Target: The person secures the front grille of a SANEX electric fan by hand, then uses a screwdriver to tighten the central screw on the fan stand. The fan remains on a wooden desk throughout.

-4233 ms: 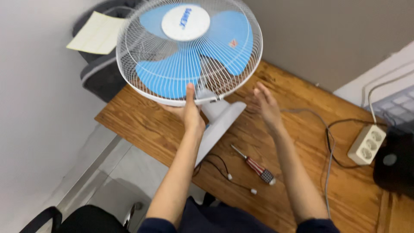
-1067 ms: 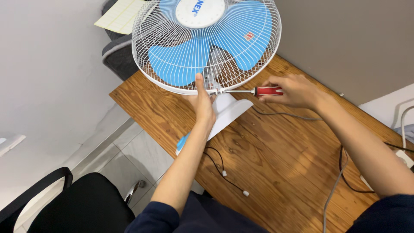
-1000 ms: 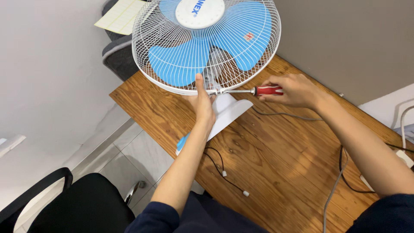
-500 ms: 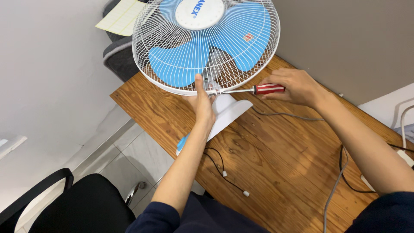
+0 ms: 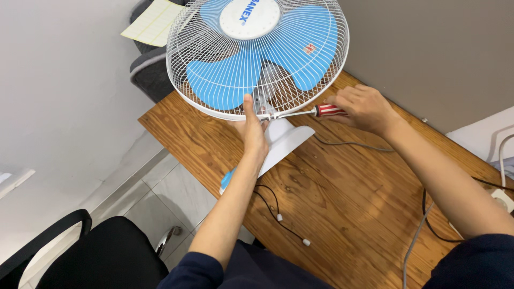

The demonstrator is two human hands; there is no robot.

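A white desk fan (image 5: 257, 53) with blue blades behind a round wire guard stands near the far left corner of a wooden table (image 5: 342, 198), its guard tilted up toward the camera and its white base (image 5: 284, 142) resting on the tabletop. The left hand (image 5: 251, 131) reaches up from below and grips the lower rim of the guard, thumb pressed flat against the front wires and the other fingers curled out of sight behind the rim. The right hand (image 5: 361, 106) is closed around the red-and-white striped handle of a screwdriver (image 5: 300, 112), which lies nearly level; its metal tip meets the bottom of the guard rim just beside the left thumb.

A grey cord (image 5: 350, 143) trails from behind the base across the wood toward the right. Thin black wires (image 5: 278, 214) with small white ends lie near the table's front edge. A white power strip (image 5: 506, 198) shows at the right border. Behind the fan, a dark bag (image 5: 147, 72) carries a pale yellow sheet (image 5: 152, 24), and a black chair (image 5: 96, 257) sits at lower left.
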